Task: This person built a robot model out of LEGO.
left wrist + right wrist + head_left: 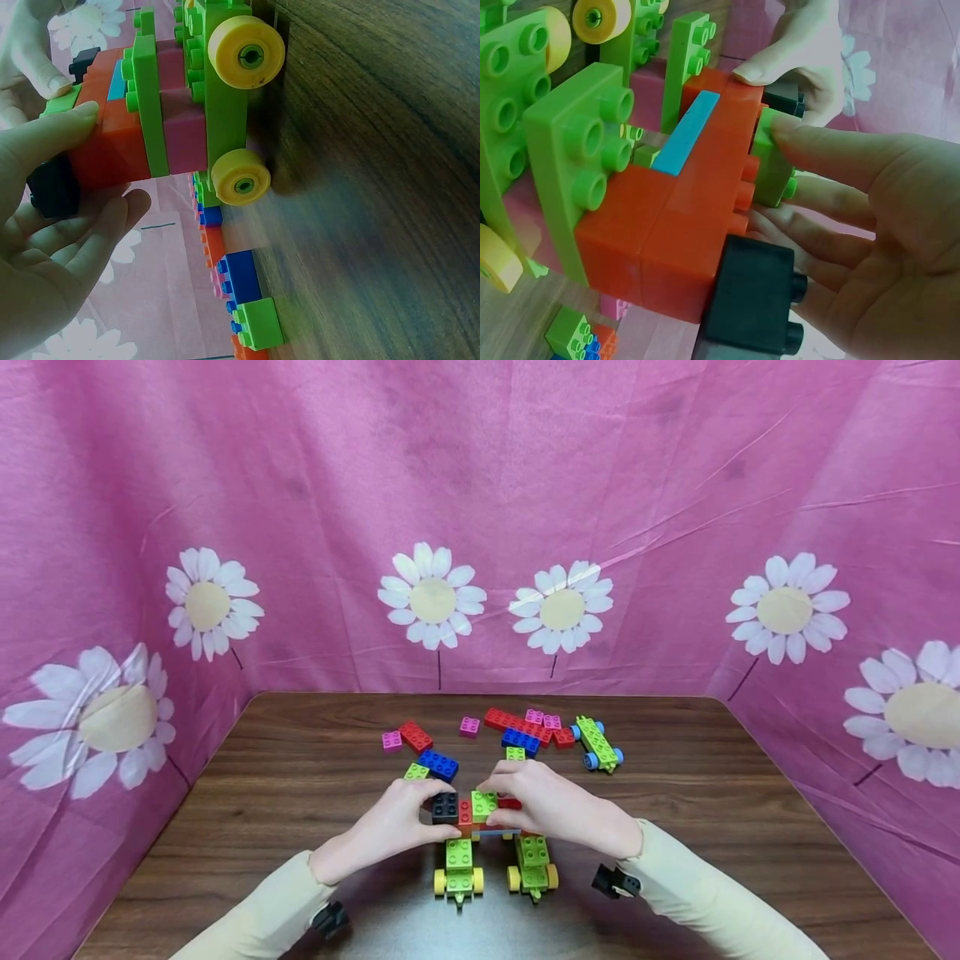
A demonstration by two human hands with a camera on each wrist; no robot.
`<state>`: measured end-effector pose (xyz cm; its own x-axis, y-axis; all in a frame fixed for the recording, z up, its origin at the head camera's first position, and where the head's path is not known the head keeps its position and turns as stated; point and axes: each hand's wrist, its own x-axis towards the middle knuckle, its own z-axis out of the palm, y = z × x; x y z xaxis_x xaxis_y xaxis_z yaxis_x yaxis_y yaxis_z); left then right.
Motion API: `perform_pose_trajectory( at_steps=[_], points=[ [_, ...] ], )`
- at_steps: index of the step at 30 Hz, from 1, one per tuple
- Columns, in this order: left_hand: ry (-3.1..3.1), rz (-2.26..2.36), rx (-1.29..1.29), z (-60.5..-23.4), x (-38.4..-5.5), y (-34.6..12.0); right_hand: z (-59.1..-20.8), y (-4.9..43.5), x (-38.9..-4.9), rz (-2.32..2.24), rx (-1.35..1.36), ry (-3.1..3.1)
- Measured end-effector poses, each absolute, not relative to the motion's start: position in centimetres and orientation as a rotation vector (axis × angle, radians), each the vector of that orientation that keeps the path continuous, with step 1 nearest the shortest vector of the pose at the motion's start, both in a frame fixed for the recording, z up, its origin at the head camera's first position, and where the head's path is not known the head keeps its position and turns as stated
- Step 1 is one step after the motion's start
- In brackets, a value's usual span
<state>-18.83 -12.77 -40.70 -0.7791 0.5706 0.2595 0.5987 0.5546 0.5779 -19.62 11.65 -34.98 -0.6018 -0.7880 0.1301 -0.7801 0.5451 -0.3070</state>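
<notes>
tabletop, curled hands around black, green bricks

Looks like a curtained-off tabletop booth. Shows creased pink cloth printed with white daisies behind and on both sides of a dark wood-grain table, with toy bricks and wheeled toy bases on top. Cannot tell whether in a home, studio or lab.

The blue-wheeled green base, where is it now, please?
In the head view, the base lies just right of a red brick, beyond the right hand.
</notes>
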Motion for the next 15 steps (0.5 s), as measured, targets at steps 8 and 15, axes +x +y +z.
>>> perform_pose_trajectory(
  at_steps=[8, 15],
  points=[
    [-2.742, -1.057, -1.024, -40.55, -18.73, -12.76, -34.84, 11.45, -19.60, -0.436, -1.393, 2.758],
    [-2.752, -1.082, -1.017, -40.43, -18.72, -12.74, -34.70, 11.30, -19.58, -0.399, -1.452, 2.771]
  ],
)
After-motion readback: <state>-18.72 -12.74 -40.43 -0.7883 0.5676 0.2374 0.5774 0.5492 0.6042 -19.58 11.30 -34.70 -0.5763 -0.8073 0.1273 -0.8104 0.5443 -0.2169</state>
